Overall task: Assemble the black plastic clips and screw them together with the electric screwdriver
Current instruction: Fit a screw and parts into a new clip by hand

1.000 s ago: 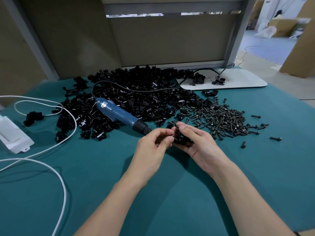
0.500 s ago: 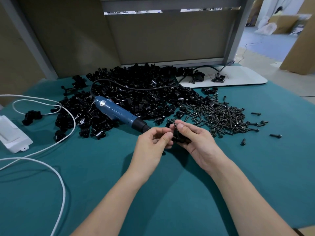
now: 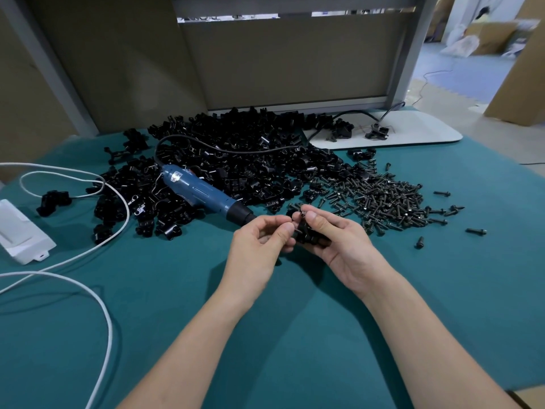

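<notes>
Holding a black clip [image 3: 310,237] in my right hand [image 3: 339,242], I have the fingers curled under it and the thumb laid over its top, palm turned up and leftward. My left hand [image 3: 259,243] sits at nine o'clock of the clip, its back toward me. Its thumb and forefinger are pinched on what looks like a small screw [image 3: 298,231] at the clip's left side, and the other fingers are curled loosely beneath. Both forearms reach in from six o'clock and meet in a V over the teal cloth [image 3: 295,335].

The electric screwdriver [image 3: 203,193] lies untouched at ten o'clock of my hands, its black nose just beside my left knuckles. The pile of clips [image 3: 236,160] spreads at twelve o'clock and the heap of screws [image 3: 380,199] at two. A white cable [image 3: 118,202] loops at nine.
</notes>
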Available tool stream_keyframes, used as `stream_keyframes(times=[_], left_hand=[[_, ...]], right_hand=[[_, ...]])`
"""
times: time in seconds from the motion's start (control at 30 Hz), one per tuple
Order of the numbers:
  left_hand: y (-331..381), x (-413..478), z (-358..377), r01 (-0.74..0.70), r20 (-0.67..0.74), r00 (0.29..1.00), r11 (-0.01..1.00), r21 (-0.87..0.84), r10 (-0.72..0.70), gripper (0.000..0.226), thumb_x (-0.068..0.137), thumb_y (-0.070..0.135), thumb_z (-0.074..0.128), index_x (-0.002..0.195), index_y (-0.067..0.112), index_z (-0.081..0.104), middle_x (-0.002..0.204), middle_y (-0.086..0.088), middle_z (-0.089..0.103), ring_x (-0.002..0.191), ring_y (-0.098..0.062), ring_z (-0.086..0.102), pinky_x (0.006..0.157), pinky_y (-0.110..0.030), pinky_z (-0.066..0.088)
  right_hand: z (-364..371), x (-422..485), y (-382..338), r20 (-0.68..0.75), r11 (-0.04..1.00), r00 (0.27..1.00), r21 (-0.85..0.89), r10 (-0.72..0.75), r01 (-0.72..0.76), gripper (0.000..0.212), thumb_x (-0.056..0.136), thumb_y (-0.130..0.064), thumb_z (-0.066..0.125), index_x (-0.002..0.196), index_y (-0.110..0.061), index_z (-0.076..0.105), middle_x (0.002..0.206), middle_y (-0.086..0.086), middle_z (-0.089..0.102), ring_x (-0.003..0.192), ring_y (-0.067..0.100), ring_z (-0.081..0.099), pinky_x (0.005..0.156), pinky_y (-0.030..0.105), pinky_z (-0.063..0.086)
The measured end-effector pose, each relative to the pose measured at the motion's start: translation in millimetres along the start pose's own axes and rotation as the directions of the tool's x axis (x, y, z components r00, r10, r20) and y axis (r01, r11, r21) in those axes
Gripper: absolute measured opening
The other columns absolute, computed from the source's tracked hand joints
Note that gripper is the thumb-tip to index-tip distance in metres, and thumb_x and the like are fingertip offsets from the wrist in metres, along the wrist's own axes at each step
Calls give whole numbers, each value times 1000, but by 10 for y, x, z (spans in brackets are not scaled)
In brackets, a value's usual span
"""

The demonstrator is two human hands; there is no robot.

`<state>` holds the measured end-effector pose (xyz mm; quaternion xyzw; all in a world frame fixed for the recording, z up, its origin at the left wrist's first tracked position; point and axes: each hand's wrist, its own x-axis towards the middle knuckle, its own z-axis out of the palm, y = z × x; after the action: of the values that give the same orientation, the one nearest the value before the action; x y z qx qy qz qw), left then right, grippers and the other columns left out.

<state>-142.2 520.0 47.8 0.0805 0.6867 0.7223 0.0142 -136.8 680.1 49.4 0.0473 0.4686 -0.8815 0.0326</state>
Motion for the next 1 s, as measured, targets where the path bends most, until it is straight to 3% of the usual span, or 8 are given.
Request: stream_keyframes(times=[0.37, 0.57, 0.8, 0.9, 1.0], left_hand=[[-31, -17, 45, 53, 38, 998, 997, 63, -56, 4, 95, 13, 69, 98, 14, 71, 72, 4, 75, 69, -7, 70, 69, -18, 56], [-61, -40, 81, 45, -8, 999, 989, 142, -44, 15, 92, 28, 73, 87, 14, 71, 65, 9, 69, 61, -2, 62, 58, -17, 50], [-37, -72, 52, -109, 72, 993, 940, 322, 91, 9, 95, 16, 69, 94, 26, 70, 92, 13, 71, 86, 2, 62, 81, -16, 48], [-11, -77, 21, -159, 114, 986, 919, 360, 126, 14, 94, 17, 70, 98, 30, 70, 100, 16, 69, 87, 7, 59, 77, -8, 43], [3, -69, -23, -105, 100, 992, 955, 279, 80, 15, 93, 27, 72, 105, 35, 66, 102, 21, 70, 85, 4, 61, 74, -16, 49]], right_hand=[[-17, 22, 32, -9, 999, 1000, -40, 1, -2, 41, 78, -17, 75, 117, -3, 71, 107, 13, 78, 97, 22, 75, 78, 33, 62], [-26, 18, 49, 4, 999, 1000, -37, -12, 12, 39, 79, -17, 75, 115, -3, 72, 105, 12, 78, 93, 21, 75, 79, 31, 61], [-14, -12, 23, -1, 999, 1000, -44, 28, -28, 38, 79, -19, 73, 114, -2, 72, 103, 9, 78, 95, 19, 76, 75, 28, 61], [-4, -12, 18, -18, 998, 999, -47, 30, -31, 36, 81, -19, 72, 114, -3, 72, 104, 8, 78, 95, 18, 76, 74, 27, 61], [4, -8, 13, -41, 994, 999, -103, 19, -23, 31, 86, -18, 71, 114, -7, 73, 103, 7, 79, 93, 16, 76, 74, 25, 61]])
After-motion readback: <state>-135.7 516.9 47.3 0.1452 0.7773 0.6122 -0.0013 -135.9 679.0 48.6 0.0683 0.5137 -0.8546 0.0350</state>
